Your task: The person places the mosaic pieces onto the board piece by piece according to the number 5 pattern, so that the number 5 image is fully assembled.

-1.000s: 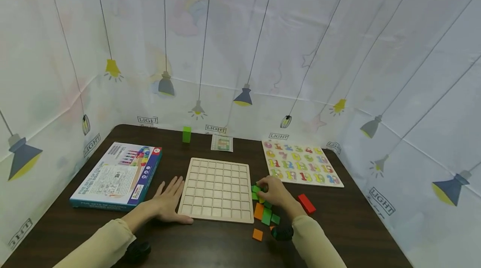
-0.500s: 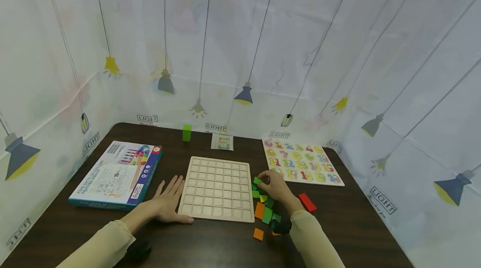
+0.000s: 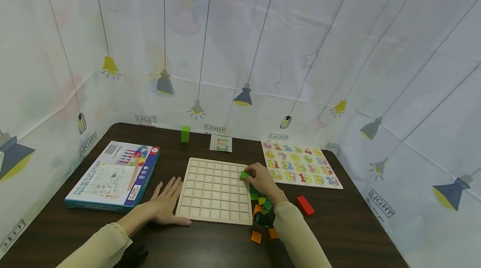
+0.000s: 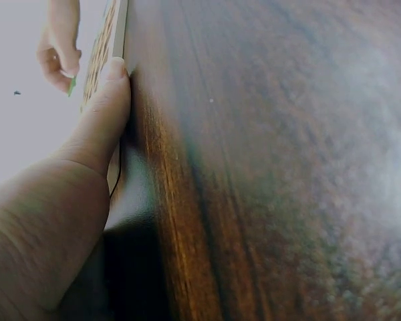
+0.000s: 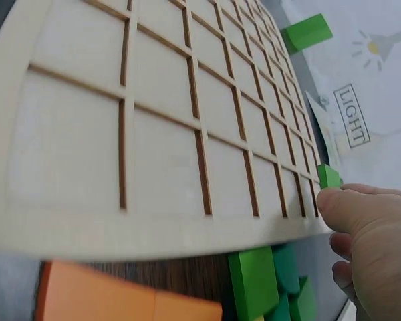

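Observation:
A wooden grid board [image 3: 214,193] with square cells lies in the middle of the table. My left hand [image 3: 165,203] lies flat with spread fingers at the board's near left corner; its thumb [image 4: 107,107] touches the board's edge in the left wrist view. Above the board's far right part, my right hand [image 3: 262,179] pinches a small green square tile [image 5: 329,176] between thumb and fingers. Beside the board's right edge lies a loose pile of green tiles [image 5: 254,282] and orange tiles [image 3: 256,237], partly hidden under the right wrist.
A flat box [image 3: 112,176] lies at the left. Behind the board are a green block [image 3: 185,134] standing upright and a small pattern card [image 3: 221,143]. A number puzzle board [image 3: 300,163] and a red block [image 3: 305,205] are at the right. A printed curtain encloses the table.
My right hand has lifted a green tile from the pile and carried it left and slightly away, over the board's far right part. The left hand has stayed in place.

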`<state>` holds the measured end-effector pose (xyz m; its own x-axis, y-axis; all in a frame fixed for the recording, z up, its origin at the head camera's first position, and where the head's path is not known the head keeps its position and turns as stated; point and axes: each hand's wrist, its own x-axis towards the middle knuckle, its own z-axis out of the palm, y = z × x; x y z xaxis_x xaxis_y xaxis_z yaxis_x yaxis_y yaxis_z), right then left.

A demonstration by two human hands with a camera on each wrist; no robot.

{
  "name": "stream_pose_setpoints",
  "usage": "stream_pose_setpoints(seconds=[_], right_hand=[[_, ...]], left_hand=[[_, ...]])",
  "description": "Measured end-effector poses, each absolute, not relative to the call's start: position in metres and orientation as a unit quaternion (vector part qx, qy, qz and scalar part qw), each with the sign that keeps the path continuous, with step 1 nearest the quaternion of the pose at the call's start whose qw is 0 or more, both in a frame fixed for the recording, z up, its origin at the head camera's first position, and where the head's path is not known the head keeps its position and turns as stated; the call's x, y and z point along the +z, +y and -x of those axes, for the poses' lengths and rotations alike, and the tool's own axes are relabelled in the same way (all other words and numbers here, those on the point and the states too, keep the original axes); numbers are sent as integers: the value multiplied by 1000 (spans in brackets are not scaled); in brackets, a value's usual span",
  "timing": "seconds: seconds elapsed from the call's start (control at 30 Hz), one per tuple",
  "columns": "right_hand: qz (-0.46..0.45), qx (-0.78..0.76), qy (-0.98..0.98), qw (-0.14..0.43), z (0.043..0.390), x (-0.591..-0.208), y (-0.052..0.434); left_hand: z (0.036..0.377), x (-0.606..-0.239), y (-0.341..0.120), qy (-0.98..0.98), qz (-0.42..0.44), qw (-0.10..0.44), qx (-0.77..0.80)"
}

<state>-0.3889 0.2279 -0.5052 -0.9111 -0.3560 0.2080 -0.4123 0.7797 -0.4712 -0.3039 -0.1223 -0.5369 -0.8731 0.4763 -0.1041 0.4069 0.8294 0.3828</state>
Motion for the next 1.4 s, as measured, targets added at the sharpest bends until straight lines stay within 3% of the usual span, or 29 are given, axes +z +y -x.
stream_pose_setpoints(seconds=[1.0, 1.4], right_hand=[[-208, 264, -942, -1, 409, -513, 197], [-165, 335, -927, 30, 405, -514, 204]], left_hand=[[305, -538, -121, 955, -225, 103, 166], [307, -541, -124, 957, -220, 102, 157]])
